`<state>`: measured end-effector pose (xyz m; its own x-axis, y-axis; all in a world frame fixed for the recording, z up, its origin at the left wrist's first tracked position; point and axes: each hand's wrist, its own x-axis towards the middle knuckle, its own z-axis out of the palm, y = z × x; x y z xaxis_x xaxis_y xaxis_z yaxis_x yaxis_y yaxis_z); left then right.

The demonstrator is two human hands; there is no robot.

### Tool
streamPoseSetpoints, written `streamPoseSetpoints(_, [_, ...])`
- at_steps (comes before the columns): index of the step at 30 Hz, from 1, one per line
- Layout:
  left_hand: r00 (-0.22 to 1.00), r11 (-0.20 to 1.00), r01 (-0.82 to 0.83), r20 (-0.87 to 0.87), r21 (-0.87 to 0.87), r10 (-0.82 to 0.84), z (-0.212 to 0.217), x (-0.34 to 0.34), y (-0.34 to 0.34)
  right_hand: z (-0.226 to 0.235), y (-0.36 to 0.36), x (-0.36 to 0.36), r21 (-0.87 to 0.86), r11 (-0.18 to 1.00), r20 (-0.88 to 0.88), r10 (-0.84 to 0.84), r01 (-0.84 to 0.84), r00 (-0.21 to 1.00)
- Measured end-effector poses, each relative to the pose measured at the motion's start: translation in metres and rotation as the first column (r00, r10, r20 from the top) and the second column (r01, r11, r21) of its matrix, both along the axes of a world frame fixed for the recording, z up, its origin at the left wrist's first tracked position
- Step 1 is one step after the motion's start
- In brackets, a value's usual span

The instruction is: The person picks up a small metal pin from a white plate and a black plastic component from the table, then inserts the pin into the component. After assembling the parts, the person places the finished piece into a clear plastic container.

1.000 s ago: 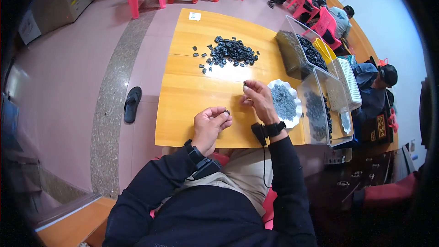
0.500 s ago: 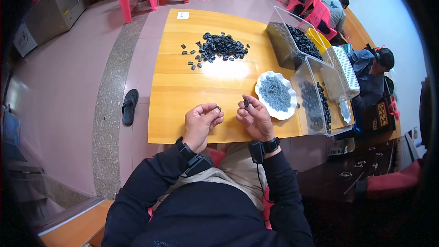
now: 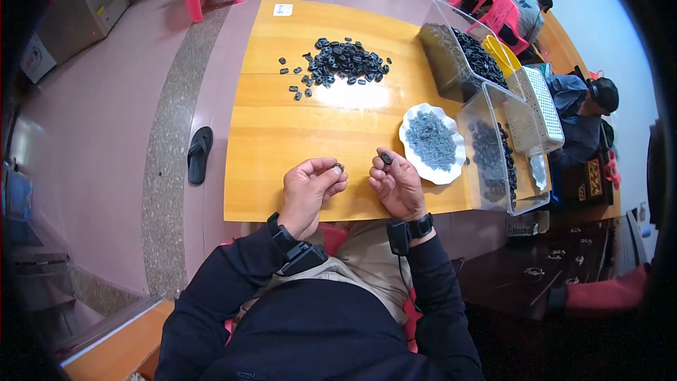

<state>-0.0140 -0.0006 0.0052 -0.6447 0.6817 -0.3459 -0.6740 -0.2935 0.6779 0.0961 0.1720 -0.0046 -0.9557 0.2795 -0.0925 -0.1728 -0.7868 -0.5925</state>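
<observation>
My left hand (image 3: 310, 189) is closed, thumb and forefinger pinching a small dark piece (image 3: 340, 167), mostly hidden by the fingertips. Across a short gap, my right hand (image 3: 399, 187) grips a small black oval plastic piece (image 3: 386, 159) between thumb and fingers. Both hands hover over the near edge of the yellow wooden table (image 3: 282, 127). A heap of similar black plastic pieces (image 3: 345, 62) lies farther back, with some scattered at its left. Beside my right hand stands a white scalloped plate (image 3: 460, 142) filled with tiny translucent grey pieces (image 3: 430, 141).
Two clear plastic bins (image 3: 437, 63) (image 3: 486, 183) with black pieces line the table's right side. Past them are a white perforated basket (image 3: 539, 109) and a yellow container (image 3: 502, 53). Other people (image 3: 575, 109) sit at the right. A black slipper (image 3: 200, 155) lies on the floor.
The view has shifted slightly, so the table's contents appear a little higher and farther right. The black piece in my right hand looks turned a little. Both hands keep their pinch.
</observation>
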Motion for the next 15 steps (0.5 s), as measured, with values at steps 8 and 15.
streamPoseSetpoints(8, [1.0,0.999,0.018,0.023,-0.029,-0.018,0.003,-0.001,-0.001,0.01,-0.006,-0.007,0.043,0.998,0.152,-0.053,0.048,0.987])
streamPoseSetpoints(15, [0.999,0.998,0.034,0.035,-0.05,-0.033,0.006,0.0,0.0,0.007,-0.004,-0.006,0.012,0.996,0.209,-0.088,0.088,0.974])
